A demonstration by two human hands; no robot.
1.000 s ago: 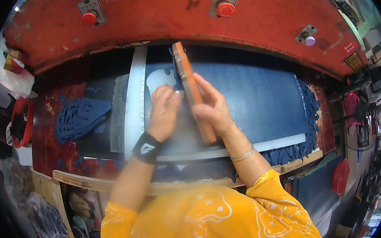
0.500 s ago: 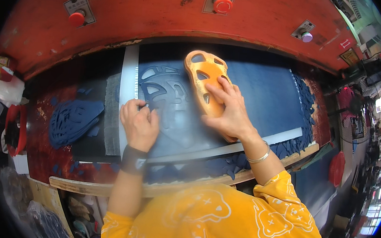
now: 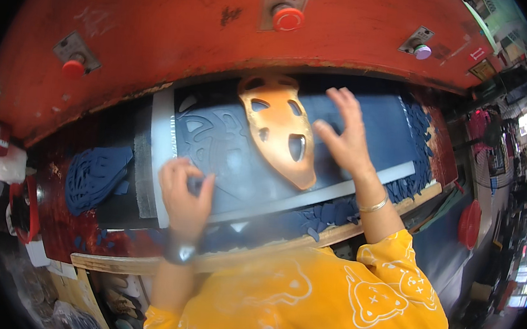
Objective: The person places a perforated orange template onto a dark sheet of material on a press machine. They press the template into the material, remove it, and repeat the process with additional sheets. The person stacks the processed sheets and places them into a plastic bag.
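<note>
An orange-gold cutting die (image 3: 279,128), long with rounded ends and several openings, lies on a dark blue sheet (image 3: 366,133). To its right, my right hand (image 3: 348,140) is raised with fingers and thumb spread, apart from the die and holding nothing. My left hand (image 3: 184,198) hovers by the sheet's left part, its fingers curled toward the thumb. A small dark patch shows between them, but blur hides whether it is a held piece. Cut outlines (image 3: 206,137) mark the sheet between my left hand and the die.
A stack of cut blue pieces (image 3: 94,178) lies at the left. Blue scraps (image 3: 334,213) line the front edge, beside a wooden rail (image 3: 326,236). Behind the sheet stands a red machine panel (image 3: 181,26) with a red push button (image 3: 287,19).
My right hand has let go of the die and moved up and right. The die now lies flat on the sheet. My left hand has shifted slightly nearer, its thumb farther from its fingers.
</note>
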